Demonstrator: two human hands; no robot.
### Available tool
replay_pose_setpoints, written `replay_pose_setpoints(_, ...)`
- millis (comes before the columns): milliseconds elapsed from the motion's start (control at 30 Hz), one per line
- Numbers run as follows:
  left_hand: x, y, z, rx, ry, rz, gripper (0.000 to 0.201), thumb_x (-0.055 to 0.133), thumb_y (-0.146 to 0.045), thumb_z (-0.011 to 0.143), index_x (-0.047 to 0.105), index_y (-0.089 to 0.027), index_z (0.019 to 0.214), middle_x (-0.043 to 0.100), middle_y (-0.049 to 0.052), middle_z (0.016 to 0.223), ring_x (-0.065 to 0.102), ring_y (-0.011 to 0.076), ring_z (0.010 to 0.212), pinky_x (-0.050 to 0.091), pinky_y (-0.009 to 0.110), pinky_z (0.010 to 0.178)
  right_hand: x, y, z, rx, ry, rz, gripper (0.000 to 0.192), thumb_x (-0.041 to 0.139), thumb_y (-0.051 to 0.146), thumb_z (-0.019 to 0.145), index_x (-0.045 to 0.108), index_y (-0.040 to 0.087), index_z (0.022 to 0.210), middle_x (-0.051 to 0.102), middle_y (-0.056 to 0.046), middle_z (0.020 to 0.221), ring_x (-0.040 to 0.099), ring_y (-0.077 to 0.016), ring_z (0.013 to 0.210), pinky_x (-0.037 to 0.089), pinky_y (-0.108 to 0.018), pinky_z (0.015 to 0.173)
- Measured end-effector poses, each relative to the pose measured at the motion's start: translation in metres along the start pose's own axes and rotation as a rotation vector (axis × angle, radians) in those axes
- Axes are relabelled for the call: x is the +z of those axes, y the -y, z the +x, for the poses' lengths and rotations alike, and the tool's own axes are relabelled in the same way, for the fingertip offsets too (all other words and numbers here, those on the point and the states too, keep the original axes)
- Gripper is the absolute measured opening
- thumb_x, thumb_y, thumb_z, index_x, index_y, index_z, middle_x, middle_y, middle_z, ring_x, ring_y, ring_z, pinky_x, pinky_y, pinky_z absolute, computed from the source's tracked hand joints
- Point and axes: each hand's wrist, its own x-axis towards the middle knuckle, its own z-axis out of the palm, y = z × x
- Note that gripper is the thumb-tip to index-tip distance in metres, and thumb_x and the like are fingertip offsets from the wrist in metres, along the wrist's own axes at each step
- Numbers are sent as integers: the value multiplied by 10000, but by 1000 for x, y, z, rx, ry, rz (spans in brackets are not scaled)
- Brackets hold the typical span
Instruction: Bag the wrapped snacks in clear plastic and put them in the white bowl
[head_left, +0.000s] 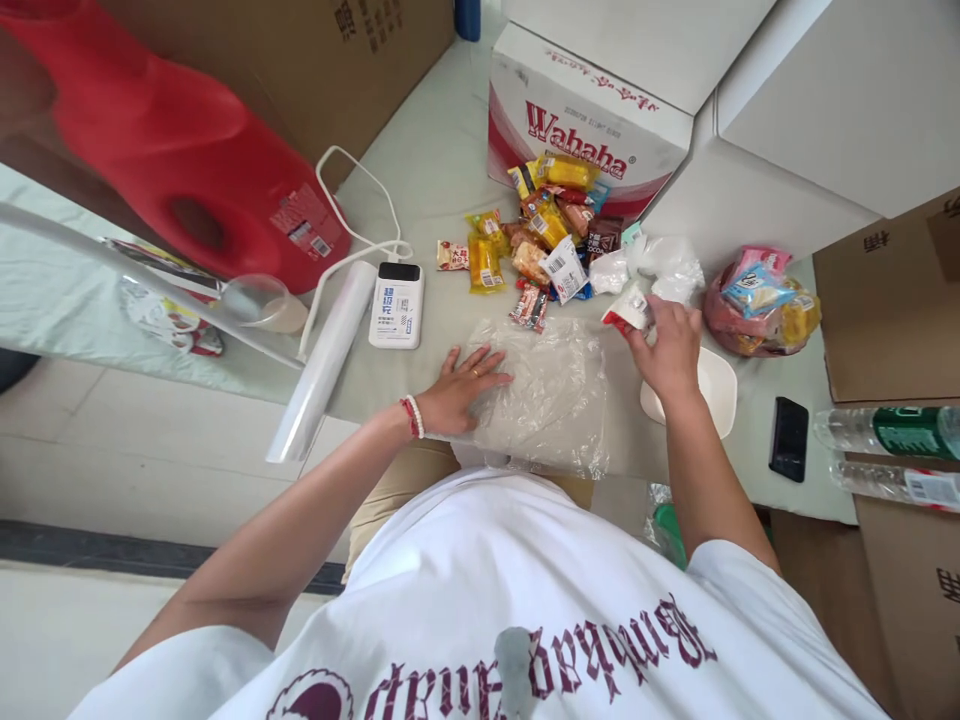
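My left hand (465,388) lies with its fingers spread on the left edge of a clear plastic sheet (547,400), which is crinkled and flat on the table. My right hand (671,345) pinches a small white and red snack packet (630,306) between thumb and fingers, above the left side of a white bowl (716,390). The hand and wrist hide part of the bowl. Beyond the sheet is a loose pile of wrapped snacks (551,225) in yellow, red, brown and white. Crumpled white plastic (671,262) lies just behind my right hand.
A filled snack bag (765,305) stands right of the bowl, near a black phone (789,438) and plastic bottles (900,432). A Wahaha carton (585,130) backs the pile. Leftward are a white power bank (396,308) with cable, a plastic film roll (322,365) and a red jug (187,150).
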Motion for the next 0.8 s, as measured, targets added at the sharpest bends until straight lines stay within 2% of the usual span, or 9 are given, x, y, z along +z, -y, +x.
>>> replay_pose_setpoints(67,0,-1,1,-13,5,8,1003,669,-135,658,349,-272,1598,110,127,1777,37,375,1645,-21,733,1252,-3,27,-18,-235,71,142,513,560,341,955,566,185,1443,635,-158,1343,506,-337,1222,373,-503,1072)
replay_pose_setpoints(133,0,-1,0,-21,3,14,1033,656,-133,658,310,-272,1622,103,127,1778,32,372,1645,-17,726,1256,8,55,-38,-404,209,211,514,570,282,937,584,198,1443,638,-136,1353,483,-330,1269,359,-490,1103)
replay_pose_setpoints(200,1,0,-3,-25,-9,18,1053,641,-134,655,283,-261,1637,107,133,1777,36,368,1646,-9,716,1261,29,74,-55,-448,332,195,510,580,249,926,615,189,1431,647,-138,1341,456,-338,1306,333,-496,1131)
replay_pose_setpoints(267,3,4,-10,-28,-28,20,1059,616,-134,657,261,-252,1648,115,136,1775,46,361,1647,-12,710,1262,49,82,-66,-405,396,164,522,579,248,937,610,178,1454,640,-151,1344,448,-343,1311,325,-503,1137)
replay_pose_setpoints(400,9,14,-29,-25,-64,4,1074,571,-136,652,228,-239,1664,129,129,1773,81,344,1646,-28,706,1261,69,81,-70,-369,365,175,485,569,269,967,627,213,1446,627,-141,1353,387,-350,1376,308,-514,1159)
replay_pose_setpoints(500,14,17,-42,-27,-126,3,1076,570,-146,636,260,-252,1661,120,115,1775,73,361,1645,4,716,1260,68,82,-67,-387,351,174,432,546,241,978,663,216,1393,634,-135,1328,390,-352,1380,308,-534,1170)
replay_pose_setpoints(600,17,14,-53,15,-219,73,1042,590,-129,608,390,-305,1616,132,69,1776,36,387,1644,-10,718,1262,58,79,-70,-391,324,214,459,547,315,1006,611,188,1442,587,-164,1401,419,-351,1370,347,-547,1167)
replay_pose_setpoints(700,22,12,-66,119,-226,157,1005,603,-101,609,465,-354,1572,233,34,1754,80,381,1642,-89,703,1264,42,59,-93,-483,273,336,612,581,481,1006,497,179,1531,498,-193,1512,403,-346,1422,370,-563,1188)
replay_pose_setpoints(800,32,13,-76,124,-219,196,900,615,-102,693,498,-353,1549,350,64,1710,177,375,1627,-95,716,1258,31,26,-135,-613,341,370,748,665,544,952,427,209,1577,491,-187,1539,409,-356,1444,395,-597,1192)
